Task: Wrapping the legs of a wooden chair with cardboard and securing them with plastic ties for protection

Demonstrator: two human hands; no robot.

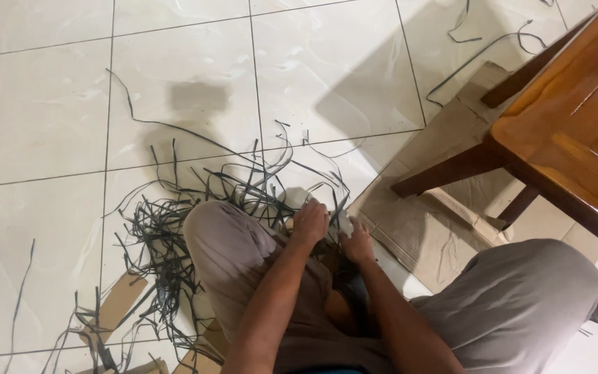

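Note:
I sit on the floor with my knees apart, and both hands meet between them. My left hand (pixel 311 221) is closed, knuckles up, on a bundle of thin dark strips (pixel 282 190) that fan out from it over the tiles. My right hand (pixel 358 244) sits just to its right, almost touching it, with its fingers pinched on a small pale piece (pixel 346 223). What lies under the hands is hidden. My grey-clad left knee (pixel 226 239) rises beside the tangle of strips.
A loose heap of dark strips (pixel 164 242) spreads over the white tiled floor (pixel 50 125) at left. Flattened brown cardboard (pixel 417 235) lies under a wooden chair or table (pixel 569 131) at right. Cardboard scraps (pixel 119 301) sit near the bottom left.

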